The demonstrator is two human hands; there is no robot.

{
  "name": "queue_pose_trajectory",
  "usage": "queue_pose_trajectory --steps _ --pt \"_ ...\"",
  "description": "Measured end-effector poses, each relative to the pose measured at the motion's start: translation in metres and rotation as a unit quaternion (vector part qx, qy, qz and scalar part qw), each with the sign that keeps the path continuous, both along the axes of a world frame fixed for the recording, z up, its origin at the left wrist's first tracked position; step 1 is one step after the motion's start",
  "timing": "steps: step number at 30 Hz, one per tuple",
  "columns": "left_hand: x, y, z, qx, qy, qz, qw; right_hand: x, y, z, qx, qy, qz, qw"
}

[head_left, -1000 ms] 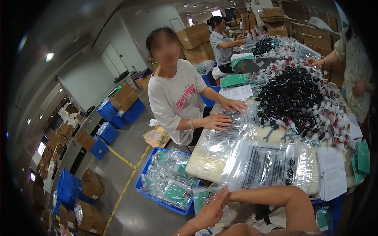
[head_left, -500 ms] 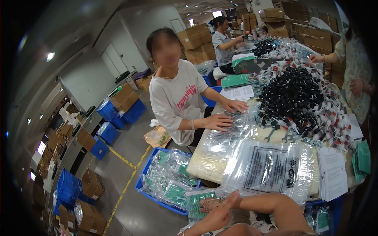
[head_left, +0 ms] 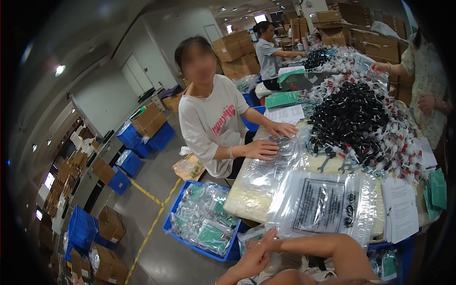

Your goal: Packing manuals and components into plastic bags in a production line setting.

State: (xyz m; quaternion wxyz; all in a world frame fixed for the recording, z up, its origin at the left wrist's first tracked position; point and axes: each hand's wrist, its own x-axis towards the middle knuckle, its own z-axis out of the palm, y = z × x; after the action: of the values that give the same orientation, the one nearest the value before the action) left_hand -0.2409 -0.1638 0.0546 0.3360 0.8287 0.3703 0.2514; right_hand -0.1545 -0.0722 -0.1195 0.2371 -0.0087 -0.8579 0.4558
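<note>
My left hand (head_left: 253, 260) and my right hand (head_left: 264, 244) overlap low in the view, just off the near table edge. A clear plastic bag (head_left: 251, 234) shows partly behind my fingers, its lower part hidden. Fingers of both hands are closed at the bag's edge; the exact grip is partly covered. To the left, a blue crate (head_left: 198, 249) holds several clear bags with green booklets. In front of me lies a stack of flat clear bags (head_left: 320, 204) with black print. A pile of white printed sheets (head_left: 400, 209) stands right of it.
Across the table, a person's hands (head_left: 263, 148) rest on plastic bags. A heap of black-handled parts (head_left: 349, 118) covers the table behind, with wrenches (head_left: 327, 162) at its front. Green booklets (head_left: 435, 190) lie far right. Another person's hand (head_left: 380, 68) reaches in there.
The bag with the green booklet has dropped back behind my hands, so less of it shows. Both hands shifted slightly left and down. The person opposite keeps their hands on the bags.
</note>
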Motion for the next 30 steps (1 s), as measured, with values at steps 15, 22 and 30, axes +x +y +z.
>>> queue_pose_trajectory --steps 15,22,30 --pt "-0.052 -0.002 -0.014 -0.022 0.037 0.239 0.97 0.052 0.003 0.194 0.002 -0.306 0.115 0.945" --pt "-0.052 -0.012 -0.023 0.002 0.124 0.228 0.966 -0.011 -0.006 0.36 -0.099 -0.082 0.139 0.982" --pt "-0.055 -0.02 -0.026 0.029 0.124 0.243 0.961 0.012 0.0 0.344 -0.066 -0.087 0.12 0.987"
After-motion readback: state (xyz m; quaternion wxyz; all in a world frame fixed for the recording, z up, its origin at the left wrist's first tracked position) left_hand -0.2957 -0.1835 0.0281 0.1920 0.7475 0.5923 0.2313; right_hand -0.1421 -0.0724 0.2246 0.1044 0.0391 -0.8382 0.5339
